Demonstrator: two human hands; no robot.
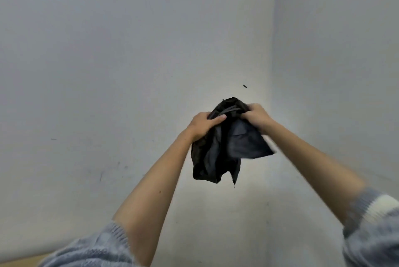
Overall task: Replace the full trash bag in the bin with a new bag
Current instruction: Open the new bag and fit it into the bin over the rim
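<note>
New black bag (218, 154): limp, featherlight, slippery film; left hand (203, 124) and right hand (257, 115) are gripping its bunched top, likely seeking the mouth.

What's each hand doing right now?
Left hand: closed, gripping the black trash bag near its top.
Right hand: closed, gripping the same bag's bunched top.

No text, label or number can be read anywhere.
</note>
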